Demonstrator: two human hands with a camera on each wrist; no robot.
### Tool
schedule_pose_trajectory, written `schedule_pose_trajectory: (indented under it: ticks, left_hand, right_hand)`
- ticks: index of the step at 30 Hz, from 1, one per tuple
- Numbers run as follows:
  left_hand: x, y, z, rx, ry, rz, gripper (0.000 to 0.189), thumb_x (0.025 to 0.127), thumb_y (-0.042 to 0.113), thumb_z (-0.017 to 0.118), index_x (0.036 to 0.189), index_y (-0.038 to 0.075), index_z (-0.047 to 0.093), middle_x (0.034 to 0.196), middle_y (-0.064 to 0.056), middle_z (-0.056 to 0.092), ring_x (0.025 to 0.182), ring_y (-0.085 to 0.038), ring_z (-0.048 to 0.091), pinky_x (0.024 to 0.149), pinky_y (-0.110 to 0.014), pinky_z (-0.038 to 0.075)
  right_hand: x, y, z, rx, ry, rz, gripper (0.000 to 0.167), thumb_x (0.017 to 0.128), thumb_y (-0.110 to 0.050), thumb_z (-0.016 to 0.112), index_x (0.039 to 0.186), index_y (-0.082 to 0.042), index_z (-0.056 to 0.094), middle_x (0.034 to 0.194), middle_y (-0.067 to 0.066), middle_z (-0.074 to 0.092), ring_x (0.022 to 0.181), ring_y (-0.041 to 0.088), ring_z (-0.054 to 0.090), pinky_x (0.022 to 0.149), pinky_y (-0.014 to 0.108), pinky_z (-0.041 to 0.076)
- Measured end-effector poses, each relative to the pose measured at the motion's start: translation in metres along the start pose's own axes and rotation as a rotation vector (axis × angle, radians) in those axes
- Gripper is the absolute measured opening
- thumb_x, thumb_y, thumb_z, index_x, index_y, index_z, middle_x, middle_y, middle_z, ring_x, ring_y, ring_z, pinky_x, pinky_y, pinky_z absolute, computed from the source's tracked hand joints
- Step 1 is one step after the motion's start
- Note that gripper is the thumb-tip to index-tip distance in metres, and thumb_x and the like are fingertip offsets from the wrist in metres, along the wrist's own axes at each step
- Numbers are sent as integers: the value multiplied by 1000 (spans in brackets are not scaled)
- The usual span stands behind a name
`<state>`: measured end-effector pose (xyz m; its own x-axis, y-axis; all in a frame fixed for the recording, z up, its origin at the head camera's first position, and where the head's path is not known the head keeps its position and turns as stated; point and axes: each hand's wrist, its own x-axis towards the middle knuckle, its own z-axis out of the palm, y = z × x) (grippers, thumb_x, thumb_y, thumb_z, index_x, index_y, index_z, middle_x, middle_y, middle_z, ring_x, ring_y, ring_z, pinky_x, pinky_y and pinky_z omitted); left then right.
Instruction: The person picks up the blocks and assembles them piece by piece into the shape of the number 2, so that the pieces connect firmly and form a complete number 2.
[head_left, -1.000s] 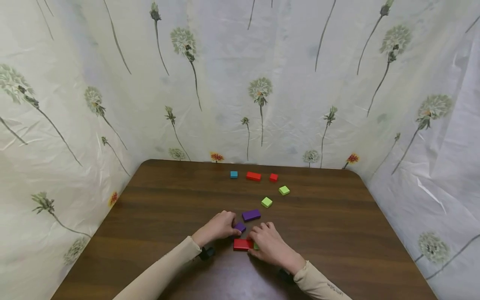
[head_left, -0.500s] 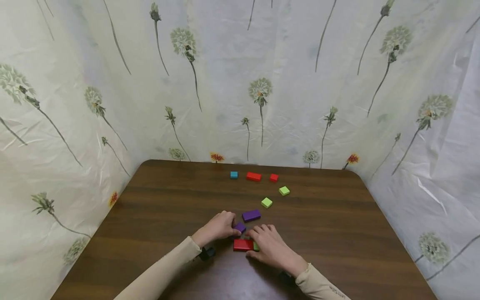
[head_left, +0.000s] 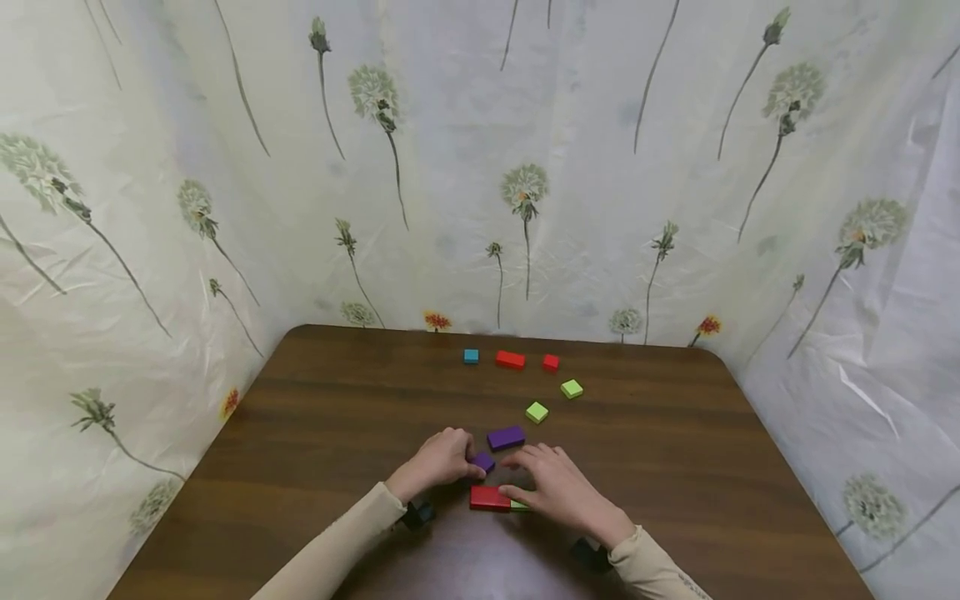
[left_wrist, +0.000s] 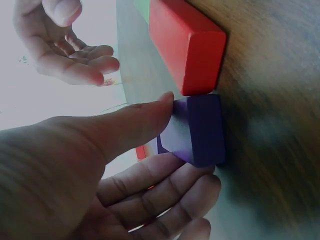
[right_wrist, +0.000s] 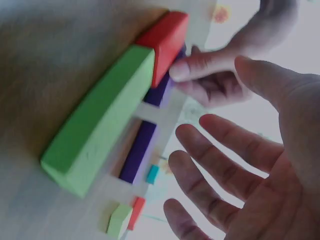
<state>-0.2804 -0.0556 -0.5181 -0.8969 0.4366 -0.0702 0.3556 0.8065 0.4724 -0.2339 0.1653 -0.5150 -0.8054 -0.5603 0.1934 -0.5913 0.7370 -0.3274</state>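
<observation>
My left hand [head_left: 441,459] pinches a small purple block [head_left: 483,463] between thumb and fingers, low over the table. In the left wrist view this purple block [left_wrist: 200,130] lies right at the near end of a red block [left_wrist: 187,45]. A long green block [right_wrist: 100,117] sits end to end with the red block [right_wrist: 167,42] in the right wrist view. My right hand [head_left: 564,489] hovers over the green block with fingers spread, nothing between them; in the head view it hides most of that block.
Beyond the hands lies a longer purple block [head_left: 506,438]. Two light green blocks [head_left: 537,412] are farther off to the right. Along the back of the brown table [head_left: 360,392] are a blue block [head_left: 471,357], a red block [head_left: 511,360] and a small red block [head_left: 551,363].
My right hand has let go of the green block, opened its fingers and drawn slightly right. The left hand keeps its pinch on the purple block. The head view has tipped up slightly.
</observation>
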Motion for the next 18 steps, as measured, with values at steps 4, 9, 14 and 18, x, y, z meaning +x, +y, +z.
schedule_pose_trajectory:
  ticks: [4,9,14,18]
  left_hand:
    - [-1,0,2,-57,2,-17,32,76,31,82,67,12,58,58,8,45,51,-6,39,48,-22,30]
    - [-3,-2,6,-100,19,-23,33,75,30,83,66,13,57,57,8,45,50,-6,40,47,-22,31]
    - [-3,-4,8,-108,31,-22,30,75,30,83,68,12,59,60,8,50,52,-6,42,48,-21,33]
    - [-4,-4,7,-116,34,-26,29,75,31,83,72,12,61,63,7,53,53,-6,44,49,-22,35]
  right_hand:
    - [-2,9,-9,61,-15,55,41,89,-53,62,114,-21,68,106,-6,67,100,13,57,86,42,42]
    - [-3,24,-18,144,-5,109,46,87,-57,61,114,-20,67,106,-6,67,97,14,60,84,42,45]
    - [-4,43,-27,273,-6,138,51,84,-55,66,117,-17,65,110,-2,68,98,16,62,85,41,49]
    - [-3,57,-34,344,14,155,50,82,-52,70,117,-18,65,112,2,68,100,21,62,86,45,49]
